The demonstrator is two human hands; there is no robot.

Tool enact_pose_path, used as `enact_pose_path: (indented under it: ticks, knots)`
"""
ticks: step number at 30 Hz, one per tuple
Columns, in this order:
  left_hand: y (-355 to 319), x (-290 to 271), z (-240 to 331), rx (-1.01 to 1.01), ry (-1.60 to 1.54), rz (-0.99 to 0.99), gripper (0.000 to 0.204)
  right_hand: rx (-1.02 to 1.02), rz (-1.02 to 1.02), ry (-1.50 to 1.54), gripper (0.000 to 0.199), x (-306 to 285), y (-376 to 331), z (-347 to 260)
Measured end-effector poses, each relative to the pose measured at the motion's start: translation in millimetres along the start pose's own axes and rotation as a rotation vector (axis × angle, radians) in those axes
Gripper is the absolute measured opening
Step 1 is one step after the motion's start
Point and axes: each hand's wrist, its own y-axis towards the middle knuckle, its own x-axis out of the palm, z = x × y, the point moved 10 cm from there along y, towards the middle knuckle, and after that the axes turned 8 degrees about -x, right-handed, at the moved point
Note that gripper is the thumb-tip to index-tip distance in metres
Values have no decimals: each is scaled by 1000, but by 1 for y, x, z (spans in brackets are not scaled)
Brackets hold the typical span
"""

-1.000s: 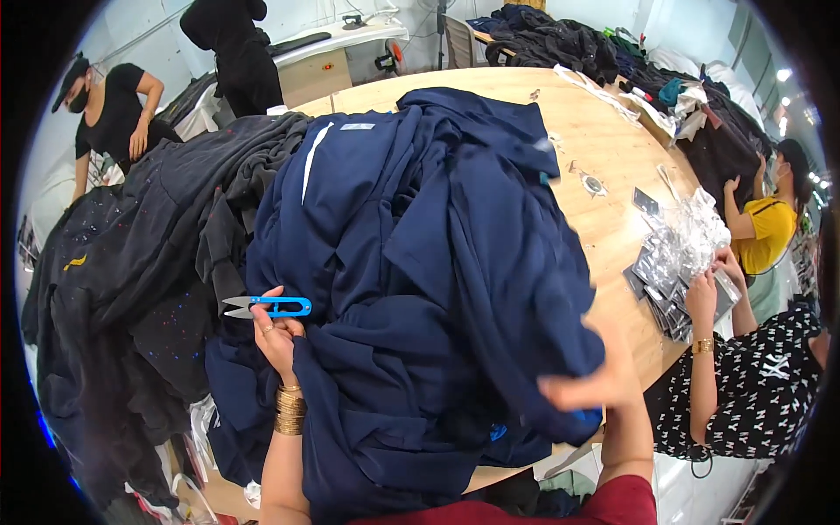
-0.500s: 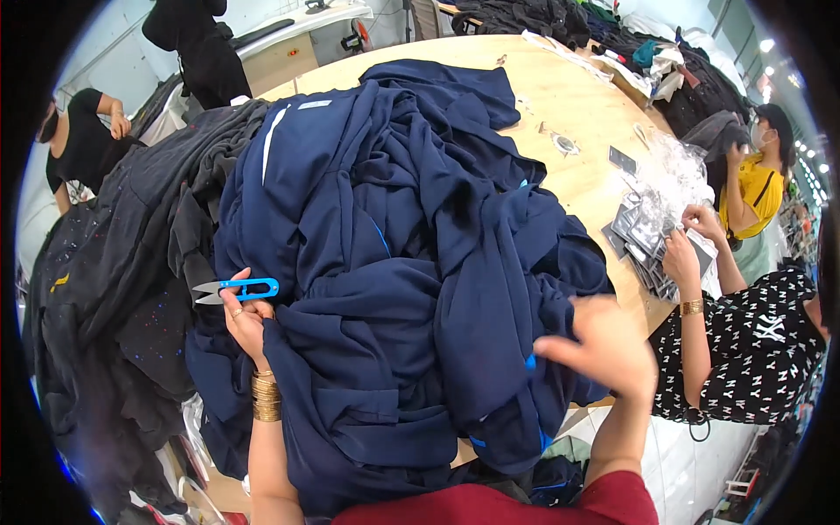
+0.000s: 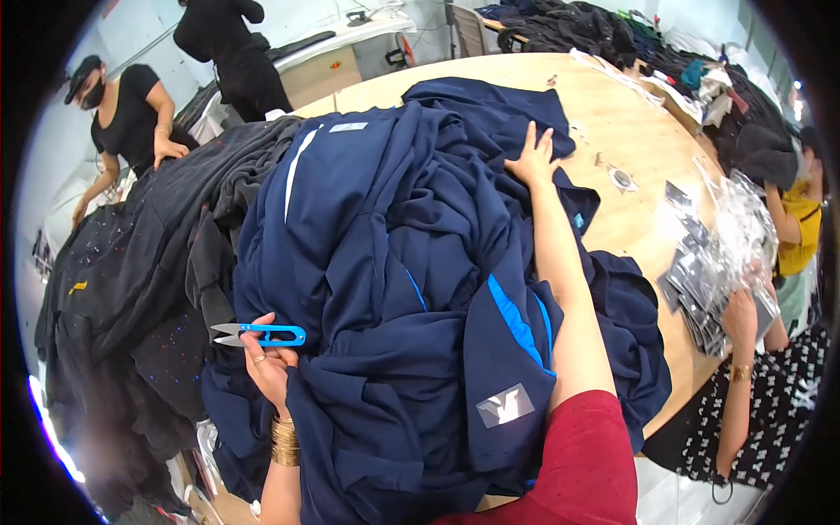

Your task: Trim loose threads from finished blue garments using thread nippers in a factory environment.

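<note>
A heap of navy garments (image 3: 420, 350) with bright blue trim spreads in front of me. At its left side my left hand (image 3: 273, 372) is closed around blue-handled thread snips (image 3: 284, 336), whose pointed blades face left. Navy cloth also lies against that hand's wrist. My right arm stretches across the heap, and my right hand (image 3: 532, 163) rests on the cloth at the far right with its fingers spread. Beside my right elbow a shiny patch (image 3: 505, 406) shows on a turned-up navy panel with a blue lining.
Dark grey speckled garments (image 3: 131, 262) are piled at the left, with a person (image 3: 127, 114) behind them. On the wooden table (image 3: 630, 105), at the right, a co-worker's hands (image 3: 742, 319) touch clear plastic bags (image 3: 739, 219) and dark tags (image 3: 691, 297). More dark clothes (image 3: 569, 35) lie at the back.
My right hand has moved forward and left, from the heap's near right side to its far edge. A navy panel with blue lining and a shiny patch now shows. The left hand still holds the snips.
</note>
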Motion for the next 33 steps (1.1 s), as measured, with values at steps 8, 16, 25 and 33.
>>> enact_pose_path:
  ticks: [8,16,25,33]
  knots:
    - [7,3,1,39,2,3,47,21,-143,113,57,-3,8,-16]
    - [7,17,-7,15,-29,-89,52,-208,69,1323,28,-178,-63,-130]
    - [5,-19,-3,23,-259,6,50,-894,163,326,44,-382,-280,-295]
    - [-65,-119,112,38,-565,93,48,-654,-40,84,70,-201,-345,-218]
